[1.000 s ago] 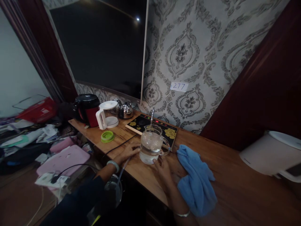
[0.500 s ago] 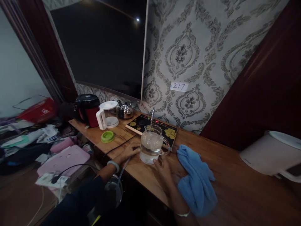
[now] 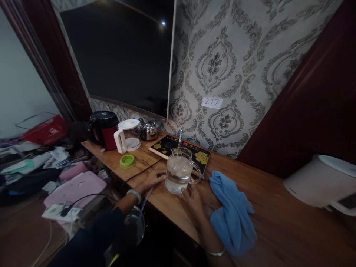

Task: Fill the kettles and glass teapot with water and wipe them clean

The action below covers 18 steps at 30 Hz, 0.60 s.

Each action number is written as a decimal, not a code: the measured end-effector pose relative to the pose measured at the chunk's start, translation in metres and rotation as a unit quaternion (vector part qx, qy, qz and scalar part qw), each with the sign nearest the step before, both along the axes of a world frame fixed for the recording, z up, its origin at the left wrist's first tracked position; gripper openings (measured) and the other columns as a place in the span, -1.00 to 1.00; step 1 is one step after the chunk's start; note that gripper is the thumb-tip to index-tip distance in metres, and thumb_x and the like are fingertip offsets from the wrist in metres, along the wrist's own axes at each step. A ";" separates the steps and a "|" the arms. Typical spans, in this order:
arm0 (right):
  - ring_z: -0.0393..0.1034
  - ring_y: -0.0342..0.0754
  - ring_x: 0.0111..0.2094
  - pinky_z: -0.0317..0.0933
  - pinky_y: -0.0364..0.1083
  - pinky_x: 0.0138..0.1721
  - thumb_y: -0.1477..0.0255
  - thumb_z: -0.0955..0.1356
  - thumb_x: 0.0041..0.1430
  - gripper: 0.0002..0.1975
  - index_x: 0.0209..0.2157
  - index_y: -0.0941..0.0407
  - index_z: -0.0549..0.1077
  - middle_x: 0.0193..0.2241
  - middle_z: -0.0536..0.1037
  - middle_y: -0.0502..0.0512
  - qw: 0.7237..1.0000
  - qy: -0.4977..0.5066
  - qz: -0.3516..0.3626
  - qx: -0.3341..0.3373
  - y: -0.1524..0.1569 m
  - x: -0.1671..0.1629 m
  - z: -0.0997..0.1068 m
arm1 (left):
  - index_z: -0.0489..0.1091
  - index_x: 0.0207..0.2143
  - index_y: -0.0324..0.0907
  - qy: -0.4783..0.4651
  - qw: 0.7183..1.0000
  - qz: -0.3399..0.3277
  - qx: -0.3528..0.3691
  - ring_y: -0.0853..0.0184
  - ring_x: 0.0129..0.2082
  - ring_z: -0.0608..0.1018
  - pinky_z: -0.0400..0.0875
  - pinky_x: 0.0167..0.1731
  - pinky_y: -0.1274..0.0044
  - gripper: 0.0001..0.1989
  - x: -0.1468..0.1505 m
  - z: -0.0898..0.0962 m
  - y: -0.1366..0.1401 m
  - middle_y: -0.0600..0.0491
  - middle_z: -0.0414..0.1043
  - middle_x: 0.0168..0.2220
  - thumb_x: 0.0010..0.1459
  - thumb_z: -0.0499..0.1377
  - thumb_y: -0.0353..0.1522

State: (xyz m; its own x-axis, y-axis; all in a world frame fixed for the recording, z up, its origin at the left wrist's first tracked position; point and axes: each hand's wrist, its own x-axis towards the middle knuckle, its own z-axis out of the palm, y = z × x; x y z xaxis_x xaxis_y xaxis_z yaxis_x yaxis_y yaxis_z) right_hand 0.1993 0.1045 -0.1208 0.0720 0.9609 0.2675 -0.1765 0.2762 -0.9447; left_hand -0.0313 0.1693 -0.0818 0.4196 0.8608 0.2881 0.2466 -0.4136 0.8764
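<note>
A clear glass jug (image 3: 175, 181) with a glass handle stands near the table's front edge, partly full of water. Bubbles stir its upper part, and a thin chrome spout (image 3: 180, 136) rises behind its rim. My left hand (image 3: 151, 179) rests on the tabletop at the jug's left, fingers stretched toward the glass, the fingertips at or almost against its side. On the right, my right hand (image 3: 193, 200) lies low beside the base under the handle, with fingers apart. Whether it touches the glass is unclear. Neither hand is wrapped round the jug.
Behind the jug lies a black panel with gold flowers (image 3: 200, 157). A blue cloth (image 3: 232, 211) lies to the right, a white kettle (image 3: 319, 181) farther right. Leftward are a green lid (image 3: 127, 161), a white-handled glass pot (image 3: 131, 144) and a red-and-black kettle (image 3: 107, 135).
</note>
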 end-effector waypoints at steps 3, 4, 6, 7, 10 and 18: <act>0.43 0.15 0.11 0.30 0.19 0.13 0.18 0.46 0.08 -0.30 0.24 0.04 0.29 0.14 0.48 0.24 1.000 0.005 0.017 -0.008 -0.001 0.000 0.002 | 0.57 -0.05 -0.14 0.001 1.000 0.004 0.004 0.07 0.06 0.51 0.30 0.16 0.23 -0.53 0.000 0.001 -0.002 -0.10 0.56 0.02 0.13 0.24 -0.04; 0.44 0.15 0.10 0.32 0.18 0.12 0.18 0.46 0.09 -0.29 0.24 0.04 0.28 0.13 0.49 0.24 1.000 0.006 0.019 -0.011 -0.002 0.000 0.002 | 0.57 -0.04 -0.15 0.002 1.000 0.003 0.004 0.07 0.06 0.51 0.30 0.16 0.23 -0.54 0.001 0.002 -0.002 -0.10 0.56 0.02 0.13 0.24 -0.05; 0.44 0.15 0.10 0.33 0.17 0.11 0.18 0.46 0.08 -0.28 0.25 0.06 0.28 0.10 0.51 0.24 1.000 0.003 0.014 -0.011 -0.002 0.000 0.001 | 0.56 -0.03 -0.16 0.002 1.000 -0.001 0.003 0.07 0.08 0.49 0.28 0.18 0.24 -0.54 0.001 0.002 -0.003 -0.11 0.54 0.04 0.14 0.24 -0.06; 0.43 0.16 0.10 0.32 0.17 0.11 0.18 0.47 0.08 -0.28 0.24 0.06 0.29 0.10 0.52 0.24 1.000 0.001 0.011 -0.010 -0.002 0.001 0.001 | 0.56 -0.02 -0.16 0.001 1.000 -0.002 0.003 0.07 0.09 0.48 0.28 0.18 0.24 -0.54 0.001 0.002 -0.003 -0.11 0.54 0.05 0.14 0.24 -0.07; 0.44 0.17 0.09 0.32 0.17 0.11 0.18 0.48 0.06 -0.29 0.22 0.08 0.32 0.09 0.52 0.25 1.000 -0.001 0.011 -0.011 -0.001 0.001 0.000 | 0.55 -0.02 -0.16 -0.008 1.000 -0.007 -0.003 0.07 0.09 0.49 0.28 0.18 0.24 -0.54 0.000 -0.001 0.000 -0.10 0.55 0.04 0.14 0.25 -0.07; 0.40 0.17 0.14 0.31 0.16 0.13 0.20 0.47 0.07 -0.29 0.24 0.07 0.30 0.17 0.45 0.24 1.000 0.003 0.000 -0.006 -0.003 -0.001 0.003 | 0.56 -0.04 -0.15 -0.024 1.000 -0.004 -0.011 0.05 0.11 0.47 0.24 0.21 0.22 -0.52 -0.003 -0.011 0.005 -0.09 0.56 0.02 0.09 0.27 -0.06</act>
State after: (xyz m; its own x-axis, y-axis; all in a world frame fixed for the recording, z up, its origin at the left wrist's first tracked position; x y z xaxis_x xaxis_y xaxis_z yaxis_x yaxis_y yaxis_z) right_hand 0.1981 0.1017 -0.1176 0.0734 0.9642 0.2549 -0.1831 0.2643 -0.9469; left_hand -0.0339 0.1741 -0.0924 0.4128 0.8636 0.2896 0.2007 -0.3964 0.8959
